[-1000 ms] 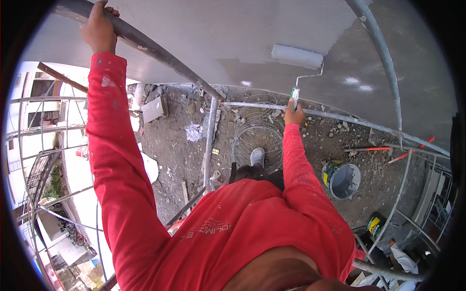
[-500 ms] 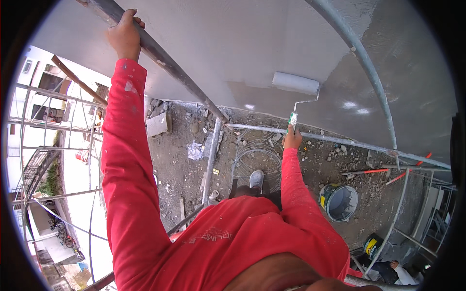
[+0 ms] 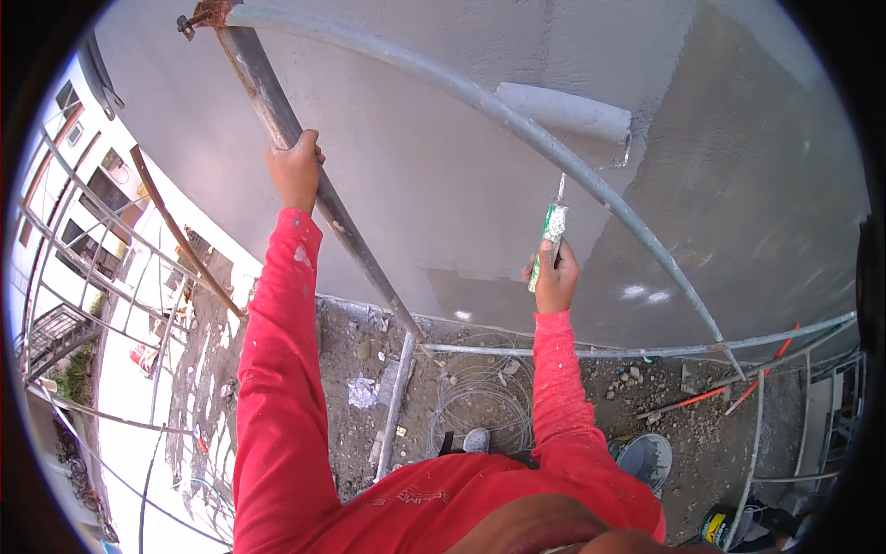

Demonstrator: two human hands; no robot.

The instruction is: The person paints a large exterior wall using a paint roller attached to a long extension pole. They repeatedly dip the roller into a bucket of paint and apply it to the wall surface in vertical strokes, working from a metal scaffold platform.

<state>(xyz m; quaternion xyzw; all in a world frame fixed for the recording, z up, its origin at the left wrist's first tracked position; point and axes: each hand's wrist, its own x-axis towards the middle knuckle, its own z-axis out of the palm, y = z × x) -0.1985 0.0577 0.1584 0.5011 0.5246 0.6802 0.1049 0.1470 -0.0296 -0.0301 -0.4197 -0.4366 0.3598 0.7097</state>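
- The paint roller (image 3: 574,113) is held at the wall (image 3: 185,120) beyond the right hand (image 3: 556,279); its handle (image 3: 554,222) is gripped by closed fingers.
- The scaffold post (image 3: 362,245) is gripped by the left hand (image 3: 297,174), with fingers wrapped around it.
- Done: the upper and middle surface is covered by a lighter grey layer (image 3: 388,166), judged to be fresh coating.
- Left: a darker area (image 3: 729,185) at right and a low strip (image 3: 480,295) near the ground (image 3: 701,443) are judged uncoated.
- Hidden: part of the roller and its wire frame (image 3: 628,157) is crossed by a curved tube (image 3: 637,214); firm wall contact cannot be confirmed.
- The bucket (image 3: 657,454) is partly covered by the right sleeve (image 3: 563,388); its fill level cannot be read.
- The wall's top is cut off.
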